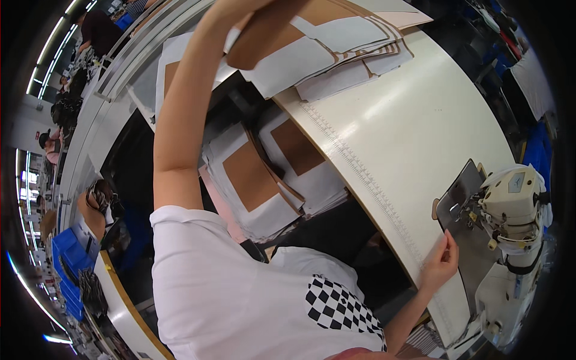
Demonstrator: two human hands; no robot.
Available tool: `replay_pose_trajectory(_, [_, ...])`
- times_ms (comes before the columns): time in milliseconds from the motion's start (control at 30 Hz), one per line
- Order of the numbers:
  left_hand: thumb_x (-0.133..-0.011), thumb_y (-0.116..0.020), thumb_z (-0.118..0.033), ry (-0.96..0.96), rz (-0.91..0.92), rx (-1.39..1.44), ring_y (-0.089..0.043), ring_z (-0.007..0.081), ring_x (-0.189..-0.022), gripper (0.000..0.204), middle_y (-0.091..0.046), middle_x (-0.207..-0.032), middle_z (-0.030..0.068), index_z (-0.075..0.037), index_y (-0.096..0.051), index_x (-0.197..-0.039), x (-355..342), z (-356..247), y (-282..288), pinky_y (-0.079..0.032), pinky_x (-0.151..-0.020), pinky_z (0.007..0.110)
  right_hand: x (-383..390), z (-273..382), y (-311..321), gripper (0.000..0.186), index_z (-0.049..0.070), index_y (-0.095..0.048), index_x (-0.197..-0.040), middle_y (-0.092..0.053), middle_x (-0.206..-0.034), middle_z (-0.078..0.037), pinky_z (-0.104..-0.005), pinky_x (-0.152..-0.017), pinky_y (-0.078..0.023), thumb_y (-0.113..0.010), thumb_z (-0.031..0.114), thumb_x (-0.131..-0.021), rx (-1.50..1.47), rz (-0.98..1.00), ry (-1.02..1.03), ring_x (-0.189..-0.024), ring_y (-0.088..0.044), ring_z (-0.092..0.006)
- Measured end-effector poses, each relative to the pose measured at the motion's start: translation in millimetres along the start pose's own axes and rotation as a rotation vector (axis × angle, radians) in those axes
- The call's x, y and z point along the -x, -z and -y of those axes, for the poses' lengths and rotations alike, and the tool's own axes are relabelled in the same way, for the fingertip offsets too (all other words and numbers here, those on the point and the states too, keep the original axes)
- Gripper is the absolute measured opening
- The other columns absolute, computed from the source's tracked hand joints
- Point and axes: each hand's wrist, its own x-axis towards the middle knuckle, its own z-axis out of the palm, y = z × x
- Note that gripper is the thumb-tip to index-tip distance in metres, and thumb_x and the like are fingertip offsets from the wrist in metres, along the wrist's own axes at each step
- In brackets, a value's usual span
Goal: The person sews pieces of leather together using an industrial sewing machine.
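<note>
My left arm reaches up to the top edge, where most of my left hand (245, 13) is cut off. A brown flat piece (259, 43), smeared by motion, hangs from that hand. Behind it lies a stack of white-and-brown cut panels (342, 37) on the pale curved worktable (420, 114). On the right, my right hand (441, 262) rests near the dark metal plate of the sewing machine (510, 204). Its fingers are curled together, and nothing shows between them. A small brown tab (435, 209) sticks out beside the plate's far edge.
Below the table edge, more stacks of white panels with brown patches (249, 174) lie near my lap. A printed ruler strip (354, 159) runs along that edge. Blue bins (69, 264) stand at the left. Other people (51, 144) sit farther off.
</note>
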Motion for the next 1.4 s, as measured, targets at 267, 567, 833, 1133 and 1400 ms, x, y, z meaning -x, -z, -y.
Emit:
replay_pose_trajectory(267, [-0.087,-0.062,-0.053,-0.408,0.739,-0.072,-0.055,0.0268,-0.113,0.051,-0.062,-0.12,0.0109,-0.01,-0.067,-0.115,70,14,-230,-0.042,-0.097,0.04,-32,73,-25,0.045,0.0,-0.053,-0.132,-0.058,-0.13,-0.013,-0.0338,-0.096,-0.041,-0.033,0.029,-0.105,-0.353,0.197,0.123,-0.117,-0.054,-0.0208])
replay_pose_trajectory(567, [-0.082,-0.068,-0.018,-0.43,0.545,-0.299,-0.062,0.0298,-0.094,0.018,-0.069,-0.102,0.0073,-0.007,-0.069,-0.097,88,-4,-288,-0.052,-0.083,0.039,67,68,-7,0.047,0.012,-0.063,-0.122,-0.057,-0.128,-0.012,-0.0442,-0.097,-0.04,-0.069,0.034,-0.081,0.345,0.364,0.606,-0.118,-0.052,-0.0274])
replay_pose_trajectory(833, [-0.066,-0.084,-0.032,-0.032,0.957,-0.214,-0.063,0.0283,-0.081,0.042,-0.067,-0.082,0.0105,-0.002,-0.065,-0.088,24,-21,-350,-0.049,-0.077,0.04,51,53,12,0.027,0.006,-0.066,-0.109,-0.064,-0.106,-0.013,-0.0376,-0.082,-0.05,-0.07,0.011,-0.082,-0.063,0.01,0.122,-0.095,-0.064,-0.0266])
replay_pose_trajectory(1133, [-0.086,-0.068,-0.005,-0.092,0.767,0.312,-0.061,0.0162,-0.082,0.005,-0.063,-0.089,0.0065,-0.004,-0.066,-0.091,76,-45,-373,-0.05,-0.073,0.028,-14,37,3,0.025,0.002,-0.059,-0.089,-0.064,-0.064,-0.012,-0.0338,-0.052,-0.049,-0.07,0.024,-0.086,-0.258,0.192,-0.453,-0.058,-0.065,-0.0261])
replay_pose_trajectory(1400, [-0.061,-0.066,0.004,-0.937,0.587,-0.134,-0.059,0.023,-0.087,0.042,-0.062,-0.103,0.0058,-0.006,-0.07,-0.102,75,-33,-374,-0.053,-0.072,0.034,-32,37,3,0.025,0.003,-0.055,-0.08,-0.061,-0.057,-0.013,-0.0397,-0.051,-0.045,-0.07,0.022,-0.085,-0.101,0.093,-0.422,-0.053,-0.062,-0.0301])
